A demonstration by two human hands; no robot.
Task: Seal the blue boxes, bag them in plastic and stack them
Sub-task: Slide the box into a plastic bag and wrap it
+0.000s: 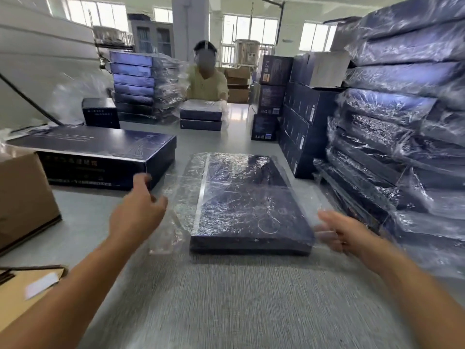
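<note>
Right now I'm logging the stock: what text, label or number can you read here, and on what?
No text can be read.
Large blue box: gold characters on its side, blurred.
Small box behind it: white lines, too small.
Upright boxes: labels and icons, too small.

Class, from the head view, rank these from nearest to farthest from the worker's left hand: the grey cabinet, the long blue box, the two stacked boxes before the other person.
1. Long blue box, left side, just beyond the left hand.
2. Two stacked boxes, across the table, in front of the other person.
3. Grey cabinet, by the back wall.
</note>
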